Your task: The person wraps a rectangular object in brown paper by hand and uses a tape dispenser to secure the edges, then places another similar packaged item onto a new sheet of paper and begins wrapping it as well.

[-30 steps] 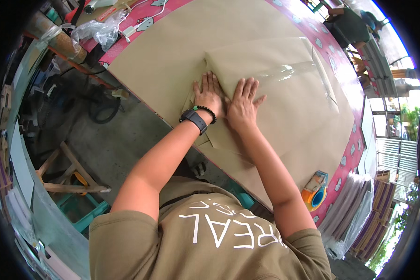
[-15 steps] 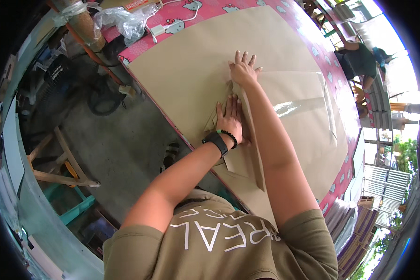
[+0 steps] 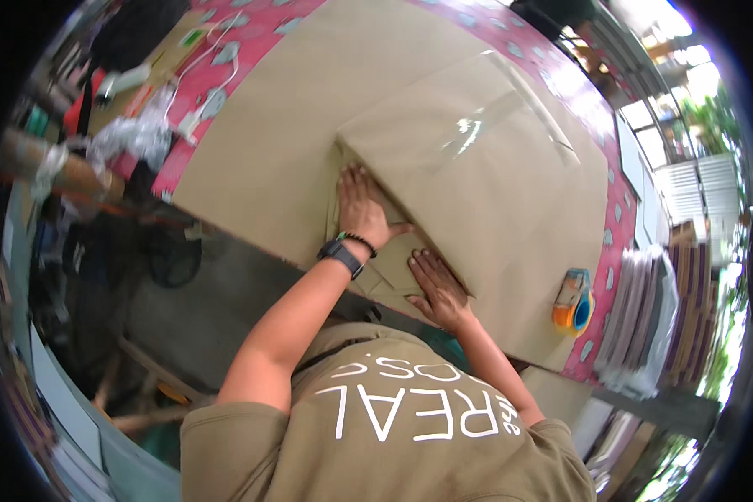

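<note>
Package [image 3: 477,180] in brown paper lies flat near the middle of the pink-covered table [image 3: 169,167], on a larger brown sheet [image 3: 255,134], with a shiny clear tape strip [image 3: 468,130] across its top. Left hand [image 3: 362,209] open, palm down, fingers straight and close together, thumb out toward the package's near side, resting on folded paper flaps [image 3: 389,261]; grips nothing. Right hand [image 3: 439,289] also flat, fingers extended along the same side further down, thumb apart, grips nothing. Watch [image 3: 341,255] and dark bead bracelet [image 3: 361,243] on left wrist. Around: orange-and-blue tape dispenser [image 3: 573,303] sits by the sheet's right edge, well apart from the right hand; crumpled clear plastic [image 3: 142,138] and white cable [image 3: 188,125] at the far left corner, outside the sheet. Plastic-wrapped stack [image 3: 636,318] and brown-purple cartons [image 3: 690,305] stand past the right edge; wooden frame [image 3: 163,368], blurred, lower left on the floor side. Writing: large white letters on the olive shirt [image 3: 376,460], upside down here; the pink cover has a pale printed pattern, blurred. Edges: near table edge slants from left down to lower right, just in front of both wrists, grey floor [image 3: 205,293] beyond; brown sheet stretches away left and far of the package, giving the left hand side room; package's raised side bounds both hands on the right.
</note>
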The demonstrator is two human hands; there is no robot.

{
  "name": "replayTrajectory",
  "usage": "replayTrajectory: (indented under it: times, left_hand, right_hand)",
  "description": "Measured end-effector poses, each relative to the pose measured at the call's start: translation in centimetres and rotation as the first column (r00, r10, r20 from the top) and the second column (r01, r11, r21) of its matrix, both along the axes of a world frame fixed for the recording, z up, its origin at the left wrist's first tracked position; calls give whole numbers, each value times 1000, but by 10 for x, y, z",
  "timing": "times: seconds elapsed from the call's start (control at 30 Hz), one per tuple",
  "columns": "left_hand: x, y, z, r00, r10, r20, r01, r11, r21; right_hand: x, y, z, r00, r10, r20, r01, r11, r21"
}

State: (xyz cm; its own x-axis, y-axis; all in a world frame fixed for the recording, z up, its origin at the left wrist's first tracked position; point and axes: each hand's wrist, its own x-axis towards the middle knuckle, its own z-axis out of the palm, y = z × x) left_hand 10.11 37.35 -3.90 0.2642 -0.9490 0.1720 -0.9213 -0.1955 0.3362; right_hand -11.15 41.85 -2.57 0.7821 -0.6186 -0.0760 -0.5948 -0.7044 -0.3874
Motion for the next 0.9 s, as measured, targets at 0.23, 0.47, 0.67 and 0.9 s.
replayTrajectory:
  times: [0.23,0.47,0.67,0.9]
  left_hand:
    - [38,12,-6,624,-754,-208,734,656,-178]
    - [125,-48,16,664,-715,-219,735,571,365]
    - [143,-51,9,542,-826,154,835,551,14]
    - [89,-76,21,437,-899,-37,809,411,-421]
  right_hand:
    - [15,11,-12,946,-289,145,282,957,66]
    - [57,21,-7,734,-606,306,607,788,105]
    - [60,18,-1,745,-632,214,629,772,90]
    - [-18,27,4,459,-830,316,376,504,778]
